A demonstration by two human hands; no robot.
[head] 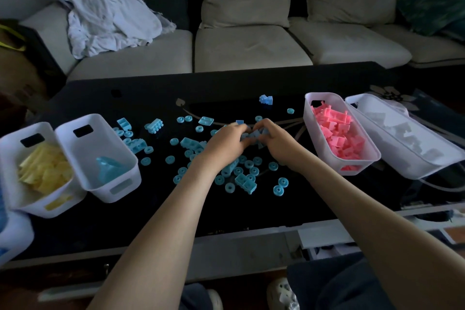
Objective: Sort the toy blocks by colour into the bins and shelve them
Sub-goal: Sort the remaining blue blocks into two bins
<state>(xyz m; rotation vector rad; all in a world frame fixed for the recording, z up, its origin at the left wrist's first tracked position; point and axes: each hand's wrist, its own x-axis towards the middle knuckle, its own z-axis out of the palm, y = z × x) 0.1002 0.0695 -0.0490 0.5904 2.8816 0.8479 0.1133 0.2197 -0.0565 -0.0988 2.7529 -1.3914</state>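
Together, left hand [227,142] and right hand [275,139] curl around clustered blue blocks [253,135], fingertips hidden, grip unclear.

Your blue blocks [245,181] lie scattered mid-worktop [151,209]; yellow bin [15,138] and near-empty blue bin [110,138] left, pink bin [308,113] and white bin [427,166] right.

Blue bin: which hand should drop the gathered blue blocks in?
Left, probably. Left hand and right hand both grip blue blocks mid-table, but the blue bin sits at the table's left end; the right hand would have to reach across.
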